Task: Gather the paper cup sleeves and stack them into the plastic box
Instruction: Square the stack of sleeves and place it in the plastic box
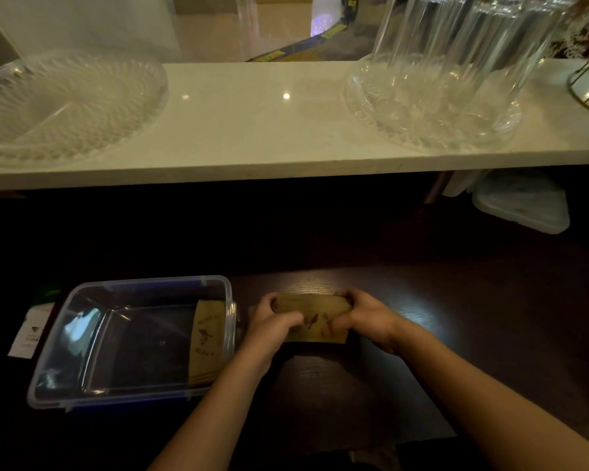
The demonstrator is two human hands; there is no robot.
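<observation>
Gripping a stack of brown cup sleeves [312, 321] between my left hand [272, 326] and right hand [366, 321], I see the plastic box [82, 338] just left of them.

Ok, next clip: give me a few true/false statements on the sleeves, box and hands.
1. Both hands, left and right, grip a brown paper sleeve bundle. True.
2. The clear plastic box is empty. False: brown sleeves lie at its right end.
3. The box has its lid on. False: it is open.
4. A patterned glass platter sits on the white counter. True.
</observation>
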